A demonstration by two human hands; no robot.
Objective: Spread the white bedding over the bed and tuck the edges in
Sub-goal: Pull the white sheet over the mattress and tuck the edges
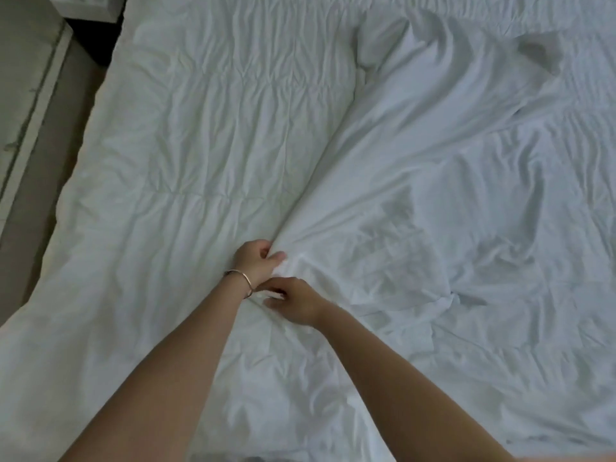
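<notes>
A smooth white sheet (416, 181) lies bunched across the middle and right of the bed, on top of a quilted white duvet (200, 128). Its folds run diagonally down to a gathered corner near the bed's middle. My left hand (258, 261), with a thin bangle on the wrist, grips that gathered edge with curled fingers. Just below it my right hand (293, 303) pinches the same edge of the sheet. Both forearms reach in from the bottom of the view.
The bed's left edge (83, 155) runs diagonally down to the lower left. Beyond it is brown floor (46, 181) and a pale upholstered piece of furniture (26, 78) at the far left. A white object (86, 6) sits at the top left.
</notes>
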